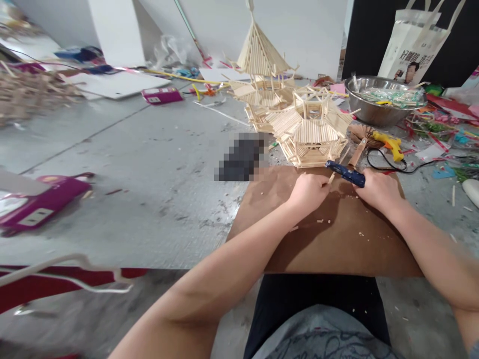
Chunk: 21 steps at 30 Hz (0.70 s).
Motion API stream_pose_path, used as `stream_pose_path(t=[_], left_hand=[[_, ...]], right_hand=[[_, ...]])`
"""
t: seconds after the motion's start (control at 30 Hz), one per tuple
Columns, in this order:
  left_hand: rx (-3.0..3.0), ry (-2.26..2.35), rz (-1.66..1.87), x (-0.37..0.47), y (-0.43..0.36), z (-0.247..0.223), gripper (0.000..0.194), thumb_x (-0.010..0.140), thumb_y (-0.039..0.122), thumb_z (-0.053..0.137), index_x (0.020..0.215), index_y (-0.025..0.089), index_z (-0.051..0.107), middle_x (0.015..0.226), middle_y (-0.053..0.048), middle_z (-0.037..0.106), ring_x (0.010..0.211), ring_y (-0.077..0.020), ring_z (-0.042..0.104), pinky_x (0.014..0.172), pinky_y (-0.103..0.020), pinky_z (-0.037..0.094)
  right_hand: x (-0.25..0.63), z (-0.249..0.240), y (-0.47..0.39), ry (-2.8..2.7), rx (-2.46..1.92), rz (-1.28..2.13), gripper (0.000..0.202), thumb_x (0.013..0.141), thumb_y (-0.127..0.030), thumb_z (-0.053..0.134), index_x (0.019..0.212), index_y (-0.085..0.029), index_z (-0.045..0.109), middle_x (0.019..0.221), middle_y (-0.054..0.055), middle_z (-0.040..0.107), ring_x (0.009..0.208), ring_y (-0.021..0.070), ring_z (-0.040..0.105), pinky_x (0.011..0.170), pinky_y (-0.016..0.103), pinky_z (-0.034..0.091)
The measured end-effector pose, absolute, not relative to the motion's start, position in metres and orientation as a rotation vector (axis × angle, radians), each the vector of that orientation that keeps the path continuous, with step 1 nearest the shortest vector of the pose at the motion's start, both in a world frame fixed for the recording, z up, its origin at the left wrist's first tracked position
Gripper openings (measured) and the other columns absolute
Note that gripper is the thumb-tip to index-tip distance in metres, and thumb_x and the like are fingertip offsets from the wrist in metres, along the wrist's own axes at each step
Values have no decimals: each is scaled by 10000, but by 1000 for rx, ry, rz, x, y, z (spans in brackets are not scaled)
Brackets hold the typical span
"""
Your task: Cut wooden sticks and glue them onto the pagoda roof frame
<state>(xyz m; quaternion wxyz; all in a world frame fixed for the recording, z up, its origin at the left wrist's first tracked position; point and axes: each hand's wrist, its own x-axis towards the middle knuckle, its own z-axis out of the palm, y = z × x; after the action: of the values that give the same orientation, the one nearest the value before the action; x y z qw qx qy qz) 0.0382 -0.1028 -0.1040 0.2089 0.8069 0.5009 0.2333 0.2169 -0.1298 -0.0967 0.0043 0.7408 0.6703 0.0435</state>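
Over the brown sheet (337, 234), my left hand (309, 192) pinches a thin wooden stick (332, 177) that points up and away. My right hand (379, 189) is wrapped round a dark blue cutting tool (346, 173), whose tip reaches left to the stick. Whether its jaws touch the stick cannot be made out. Just beyond my hands stands a many-sided structure of wooden sticks (316, 132). A taller one with a pointed roof (262, 55) rises behind it. Small stick offcuts (361, 234) lie on the brown sheet.
A dark pixelated object (241, 158) lies left of the sheet. Purple boxes (56, 202) are on the grey table (149, 199). At the right are a steel bowl (385, 109), a yellow glue gun (391, 144) with its cable, a white bag (415, 47) and colourful scraps.
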Motion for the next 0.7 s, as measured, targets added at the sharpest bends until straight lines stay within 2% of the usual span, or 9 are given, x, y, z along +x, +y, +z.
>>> stream_pose_path(t=[0.2, 0.33, 0.5, 0.7], left_hand=[[1425, 1188, 624, 29, -88, -96, 145, 721, 196, 590, 597, 120, 588, 452, 32, 507, 407, -53, 442, 437, -189, 362], [1226, 1061, 662, 26, -84, -98, 119, 718, 163, 601, 609, 117, 591, 497, 20, 543, 411, -36, 455, 414, -171, 347], [1309, 1067, 645, 28, -86, -101, 122, 710, 195, 610, 617, 118, 592, 506, 19, 543, 420, -39, 451, 422, -175, 339], [2031, 1402, 572, 13, -82, -84, 281, 711, 259, 566, 467, 133, 505, 408, 50, 356, 416, -46, 316, 444, -214, 218]], right_hand=[[245, -107, -121, 2213, 2398, 203, 428, 752, -509, 473, 998, -163, 534, 932, 134, 634, 860, 272, 593, 676, 348, 429], [253, -112, -117, 2341, 2393, 243, 458, 743, -521, 493, 1025, -162, 535, 957, 134, 615, 885, 277, 573, 693, 350, 425], [250, -115, -118, 2383, 2363, 227, 481, 740, -540, 497, 1037, -163, 535, 950, 132, 611, 868, 273, 570, 689, 352, 422], [250, -114, -118, 2378, 2361, 227, 525, 734, -598, 469, 1030, -169, 536, 931, 128, 610, 863, 276, 568, 676, 352, 412]])
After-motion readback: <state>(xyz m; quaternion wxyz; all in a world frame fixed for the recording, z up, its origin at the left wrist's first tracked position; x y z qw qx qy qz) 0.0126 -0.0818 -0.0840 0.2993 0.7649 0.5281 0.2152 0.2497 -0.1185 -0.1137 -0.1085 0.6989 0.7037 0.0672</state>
